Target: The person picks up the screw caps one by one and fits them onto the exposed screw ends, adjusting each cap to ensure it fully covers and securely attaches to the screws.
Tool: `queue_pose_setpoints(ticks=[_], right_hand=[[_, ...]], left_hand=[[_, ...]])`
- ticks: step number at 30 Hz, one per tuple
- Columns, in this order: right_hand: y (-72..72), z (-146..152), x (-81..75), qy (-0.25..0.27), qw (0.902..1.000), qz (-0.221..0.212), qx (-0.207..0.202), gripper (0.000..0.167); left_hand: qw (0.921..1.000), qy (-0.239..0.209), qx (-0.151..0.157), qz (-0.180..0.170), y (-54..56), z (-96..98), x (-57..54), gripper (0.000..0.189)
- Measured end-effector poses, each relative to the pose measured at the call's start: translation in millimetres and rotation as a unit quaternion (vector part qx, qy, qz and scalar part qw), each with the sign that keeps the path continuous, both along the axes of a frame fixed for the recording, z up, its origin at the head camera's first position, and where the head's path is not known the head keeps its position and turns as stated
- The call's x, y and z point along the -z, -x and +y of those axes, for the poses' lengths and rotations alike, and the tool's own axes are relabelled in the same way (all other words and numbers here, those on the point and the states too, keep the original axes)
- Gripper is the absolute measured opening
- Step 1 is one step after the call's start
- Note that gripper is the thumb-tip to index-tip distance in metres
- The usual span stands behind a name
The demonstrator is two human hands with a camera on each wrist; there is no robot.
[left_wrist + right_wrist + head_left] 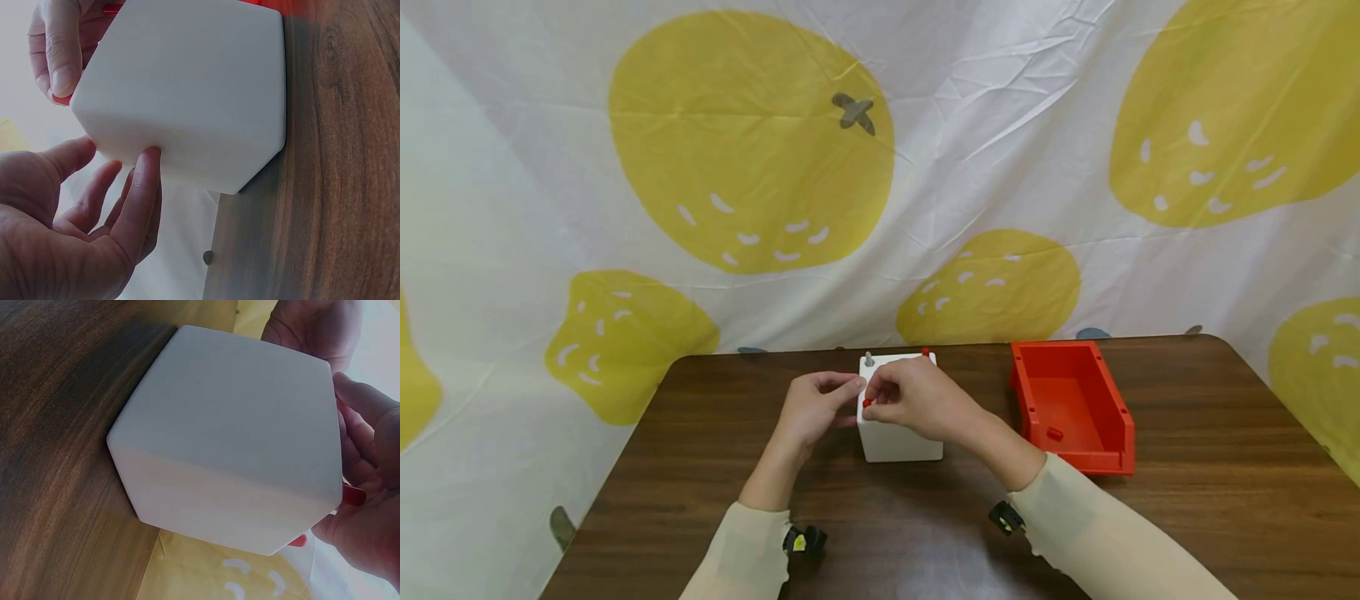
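A white block-shaped box (901, 442) stands on the table. My right hand (925, 398) reaches over its top and pinches a small red cylindrical piece (867, 403) at the near left corner; the fingertips cover most of it. On the left side, my left hand (808, 408) touches the box with thumb and extended fingers (145, 181). A thin metal pin (869, 358) rises from the far left corner. Another red piece (926, 352) stands at the far right corner. The near right corner carries one more red piece (354, 495), hidden beneath my right hand in the head view.
Right of the box sits a red open bin (1116, 425) with one loose red piece (1055, 433) lying inside. Behind the brown wood-grain table (1210, 467) hangs a white cloth (970, 150) with yellow fruit shapes.
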State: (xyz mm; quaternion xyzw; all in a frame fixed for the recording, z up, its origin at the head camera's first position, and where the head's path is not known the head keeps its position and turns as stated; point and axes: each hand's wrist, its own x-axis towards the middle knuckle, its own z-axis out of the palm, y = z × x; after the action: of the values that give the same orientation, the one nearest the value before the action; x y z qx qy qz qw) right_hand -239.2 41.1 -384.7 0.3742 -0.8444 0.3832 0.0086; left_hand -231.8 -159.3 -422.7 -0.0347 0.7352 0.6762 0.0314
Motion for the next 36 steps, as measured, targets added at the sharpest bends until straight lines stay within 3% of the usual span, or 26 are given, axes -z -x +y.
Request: queue_pose_setpoints(ticks=[22,36], right_hand=[[-1.3,4,-2.0,0.003,1.0000,0.008,0.002,0.016],[-5.1,22,-11.7,0.037,0.9979,-0.007,0.051,0.025]], left_hand=[[1.0000,0.000,0.000,0.000,1.3,-0.2,1.3,0.025],[1.0000,0.000,-0.003,-0.001,1.0,0.3,3.5,0.029]])
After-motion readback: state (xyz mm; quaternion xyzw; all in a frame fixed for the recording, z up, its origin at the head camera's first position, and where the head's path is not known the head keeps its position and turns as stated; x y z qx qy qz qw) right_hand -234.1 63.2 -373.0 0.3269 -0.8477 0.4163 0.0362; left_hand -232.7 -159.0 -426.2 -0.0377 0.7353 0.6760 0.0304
